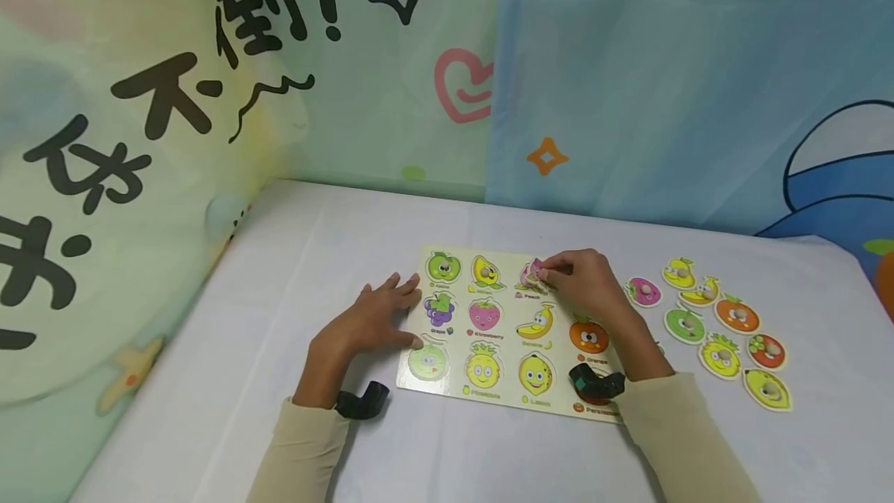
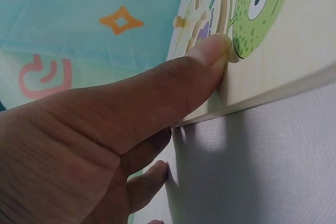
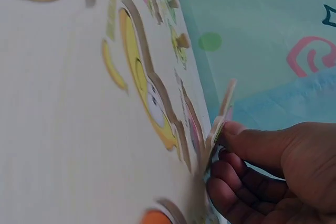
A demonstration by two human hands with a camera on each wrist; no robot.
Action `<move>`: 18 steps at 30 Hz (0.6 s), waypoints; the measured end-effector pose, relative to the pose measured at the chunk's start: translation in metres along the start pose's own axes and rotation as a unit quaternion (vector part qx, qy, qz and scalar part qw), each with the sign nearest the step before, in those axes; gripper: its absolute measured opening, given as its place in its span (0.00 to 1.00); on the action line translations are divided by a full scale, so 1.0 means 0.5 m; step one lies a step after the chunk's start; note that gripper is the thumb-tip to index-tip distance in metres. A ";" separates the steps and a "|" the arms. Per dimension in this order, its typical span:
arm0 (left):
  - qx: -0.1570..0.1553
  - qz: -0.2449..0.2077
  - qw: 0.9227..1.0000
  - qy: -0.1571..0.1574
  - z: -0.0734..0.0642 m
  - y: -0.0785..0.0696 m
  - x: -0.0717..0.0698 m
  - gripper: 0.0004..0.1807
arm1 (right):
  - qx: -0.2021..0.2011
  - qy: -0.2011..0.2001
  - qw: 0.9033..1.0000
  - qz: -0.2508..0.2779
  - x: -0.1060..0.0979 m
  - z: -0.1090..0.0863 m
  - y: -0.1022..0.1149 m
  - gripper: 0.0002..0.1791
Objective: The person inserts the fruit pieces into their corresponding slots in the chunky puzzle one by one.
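Observation:
A pale puzzle board point(image 1: 510, 348) with printed fruit recesses lies on the white table. My right hand point(image 1: 590, 282) pinches a pink peach puzzle piece point(image 1: 532, 274) over the peach spot in the top row. In the right wrist view the piece point(image 3: 219, 121) stands tilted on edge above its recess, between thumb and fingers. My left hand point(image 1: 366, 320) rests at the board's left side with fingers spread. Its thumb point(image 2: 205, 51) presses on the board's edge by a green round fruit picture point(image 2: 257, 14). A green apple piece point(image 1: 443, 266) and a yellow fruit piece point(image 1: 486, 272) sit in the top row.
Right of the board lie several loose knobbed pieces, among them a strawberry point(image 1: 643, 292), an orange point(image 1: 736, 315), a pineapple point(image 1: 720, 355) and a lemon point(image 1: 767, 390). Printed cloth backdrops point(image 1: 628, 84) stand behind and left of the table. My right forearm covers the board's right side.

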State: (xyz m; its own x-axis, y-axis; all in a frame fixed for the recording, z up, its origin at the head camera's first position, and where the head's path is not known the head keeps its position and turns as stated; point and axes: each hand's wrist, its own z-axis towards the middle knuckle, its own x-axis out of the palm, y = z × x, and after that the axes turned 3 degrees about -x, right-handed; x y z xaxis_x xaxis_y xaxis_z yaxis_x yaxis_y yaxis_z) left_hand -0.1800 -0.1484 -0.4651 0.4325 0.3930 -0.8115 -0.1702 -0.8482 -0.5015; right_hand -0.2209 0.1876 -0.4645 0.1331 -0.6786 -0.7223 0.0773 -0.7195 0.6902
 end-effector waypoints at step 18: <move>-0.002 0.004 1.000 -0.001 0.002 0.004 0.002 0.46 | -0.016 -0.005 0.998 -0.059 0.037 0.002 0.030 0.11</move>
State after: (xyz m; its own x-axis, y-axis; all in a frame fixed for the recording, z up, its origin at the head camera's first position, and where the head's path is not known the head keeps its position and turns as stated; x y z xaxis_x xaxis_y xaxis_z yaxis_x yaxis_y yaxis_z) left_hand -0.1807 -0.1494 -0.4672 0.4288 0.3868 -0.8164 -0.1712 -0.8526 -0.4938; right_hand -0.2184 0.1643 -0.4675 0.1107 -0.5916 -0.7986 0.1240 -0.7890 0.6017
